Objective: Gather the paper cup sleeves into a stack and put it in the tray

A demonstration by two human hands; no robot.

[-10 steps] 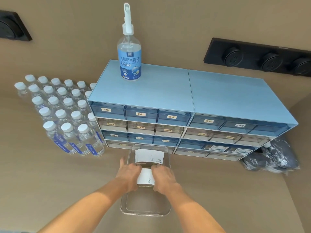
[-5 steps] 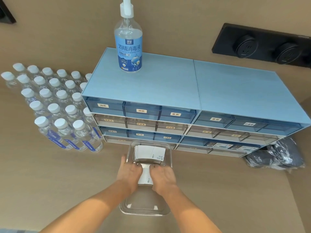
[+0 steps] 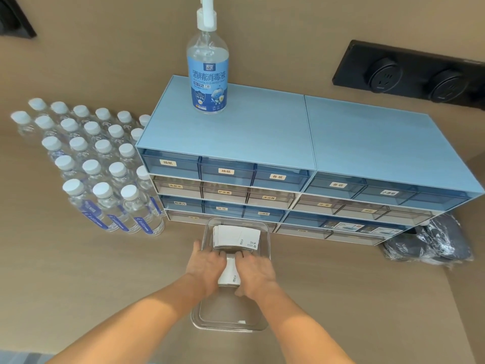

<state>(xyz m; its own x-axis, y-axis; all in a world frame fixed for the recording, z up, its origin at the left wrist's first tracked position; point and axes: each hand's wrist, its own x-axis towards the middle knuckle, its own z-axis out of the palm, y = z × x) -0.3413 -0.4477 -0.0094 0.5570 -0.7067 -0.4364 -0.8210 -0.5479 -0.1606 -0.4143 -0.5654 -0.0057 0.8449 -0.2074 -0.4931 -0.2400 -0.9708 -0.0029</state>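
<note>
A clear plastic tray (image 3: 225,324) lies on the brown counter in front of the drawer unit. One stack of white paper cup sleeves (image 3: 237,236) rests at the tray's far end. A second white stack of sleeves (image 3: 229,274) sits in the tray's middle, pressed between both hands. My left hand (image 3: 206,267) holds its left side and my right hand (image 3: 256,273) holds its right side, fingers pointing toward the far stack. Most of the held stack is hidden by my hands.
A blue drawer unit (image 3: 262,132) stands right behind the tray, with a disinfectant spray bottle (image 3: 207,72) on top. Several water bottles (image 3: 105,179) crowd the left. A dark bagged bundle (image 3: 430,243) lies at the right. Black wall sockets (image 3: 412,77) sit behind.
Both hands have squeezed closer together around the held stack, which now shows narrower between them. The camera has moved closer to the drawers.
</note>
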